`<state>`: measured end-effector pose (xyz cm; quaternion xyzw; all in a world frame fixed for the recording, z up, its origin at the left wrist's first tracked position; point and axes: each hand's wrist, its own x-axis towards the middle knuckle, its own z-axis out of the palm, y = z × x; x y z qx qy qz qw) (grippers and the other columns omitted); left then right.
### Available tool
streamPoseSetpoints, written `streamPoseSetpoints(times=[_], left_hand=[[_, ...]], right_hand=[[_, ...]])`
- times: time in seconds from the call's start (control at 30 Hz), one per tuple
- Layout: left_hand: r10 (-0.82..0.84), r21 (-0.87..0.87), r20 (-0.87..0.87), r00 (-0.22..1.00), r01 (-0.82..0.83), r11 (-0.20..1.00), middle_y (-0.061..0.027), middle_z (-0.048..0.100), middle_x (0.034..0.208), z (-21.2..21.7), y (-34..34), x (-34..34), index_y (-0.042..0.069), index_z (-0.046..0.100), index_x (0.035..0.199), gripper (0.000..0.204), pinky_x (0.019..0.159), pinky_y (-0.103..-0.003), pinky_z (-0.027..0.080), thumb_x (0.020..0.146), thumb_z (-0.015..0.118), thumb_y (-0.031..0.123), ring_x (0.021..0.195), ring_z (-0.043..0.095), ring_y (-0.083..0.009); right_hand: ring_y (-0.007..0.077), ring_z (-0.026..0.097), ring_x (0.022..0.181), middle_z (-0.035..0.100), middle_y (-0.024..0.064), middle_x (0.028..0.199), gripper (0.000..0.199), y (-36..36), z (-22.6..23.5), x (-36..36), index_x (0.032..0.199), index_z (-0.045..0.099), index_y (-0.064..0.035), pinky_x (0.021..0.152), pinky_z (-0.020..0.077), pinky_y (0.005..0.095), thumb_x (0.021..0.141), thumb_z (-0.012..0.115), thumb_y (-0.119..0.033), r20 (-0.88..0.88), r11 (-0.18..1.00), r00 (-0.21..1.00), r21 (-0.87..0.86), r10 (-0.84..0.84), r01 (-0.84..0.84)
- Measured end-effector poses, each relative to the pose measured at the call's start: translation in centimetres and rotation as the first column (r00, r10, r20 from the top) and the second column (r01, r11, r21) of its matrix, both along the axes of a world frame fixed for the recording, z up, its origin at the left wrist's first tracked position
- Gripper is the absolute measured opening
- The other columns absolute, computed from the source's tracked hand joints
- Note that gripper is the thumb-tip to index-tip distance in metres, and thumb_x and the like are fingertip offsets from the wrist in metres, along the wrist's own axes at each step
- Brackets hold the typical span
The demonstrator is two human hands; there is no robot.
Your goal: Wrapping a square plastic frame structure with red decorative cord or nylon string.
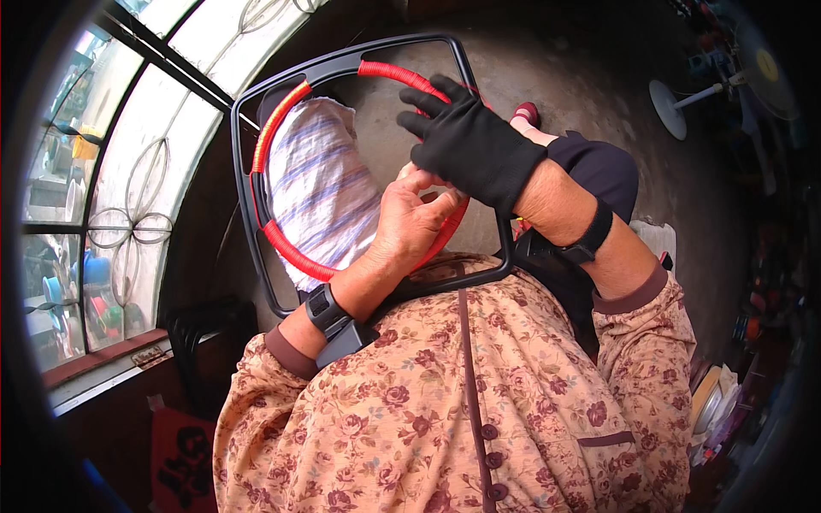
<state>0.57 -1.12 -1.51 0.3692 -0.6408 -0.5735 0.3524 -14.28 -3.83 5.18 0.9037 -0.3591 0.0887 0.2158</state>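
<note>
Red-wrapped ring (389, 71): seen toward 11 o'clock, right arc partly hidden
Left hand (408, 211): pinched, hold cannot be told
Gloved right hand (481, 147): half-curled, grip hidden
Black frame (466, 280): one counted

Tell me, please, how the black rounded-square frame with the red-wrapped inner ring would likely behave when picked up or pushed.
The black rounded-square frame is probably stiff, since its bars hold their outline well beyond the hands. It seems likely light for its size, being mostly open space. Its long sides suggest it would slide rather than roll.
</note>
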Motion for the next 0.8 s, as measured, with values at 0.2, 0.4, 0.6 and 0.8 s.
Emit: streamPoseSetpoints(times=[0.2,0.4,0.6,0.8], left_hand=[[-0.041,0.418,-0.238,0.97,0.141,0.898,-0.0048,0.062,0.094,0.1,0.4,0.2,0.0,0.056,0.096,0.013,0.079,-0.022,0.047,0.087,0.062,0.006,0.082,0.059,-0.0093],[0.043,0.628,-0.588,0.808,0.423,0.653,-0.0085,0.062,0.087,1.3,0.1,0.1,0.004,0.052,0.095,0.012,0.06,-0.033,0.057,0.093,0.053,0.016,0.068,0.064,-0.0159],[-0.075,0.689,-0.429,0.9,0.38,0.617,-0.0079,0.063,0.085,1.5,-0.8,0.5,0.006,0.054,0.095,0.015,0.058,-0.029,0.055,0.092,0.056,0.02,0.069,0.064,-0.0144],[-0.034,0.713,-0.359,0.933,0.298,0.635,-0.0082,0.064,0.085,1.0,-0.6,0.2,0.006,0.057,0.098,0.017,0.054,-0.024,0.053,0.093,0.056,0.022,0.067,0.063,-0.0134]], right_hand=[[0.0304,0.052,0.113,0.058,0.0115,0.115,0.039,1.9,1.9,-2.8,0.105,0.061,-0.0093,0.096,0.0407,0.0392,0.066,0.067,-0.01,0.401,0.973,0.898,0.203,-0.182,0.107],[0.0299,0.049,0.116,0.055,0.0093,0.116,0.039,8.7,2.2,-4.3,0.105,0.062,-0.0108,0.096,0.0407,0.0406,0.067,0.071,-0.011,0.437,0.884,0.846,0.46,-0.306,0.082],[0.0258,0.055,0.108,0.06,0.0086,0.108,0.021,9.7,0.1,-2.9,0.093,0.061,-0.0056,0.092,0.0429,0.0392,0.073,0.067,-0.006,0.595,0.925,0.751,0.376,-0.286,0.054],[0.0139,0.058,0.093,0.061,0.0026,0.098,0.018,12.3,1.8,-5.1,0.101,0.058,-0.0022,0.085,0.0454,0.0281,0.084,0.06,-0.007,0.634,0.638,-0.123,0.71,-0.763,-0.299]])
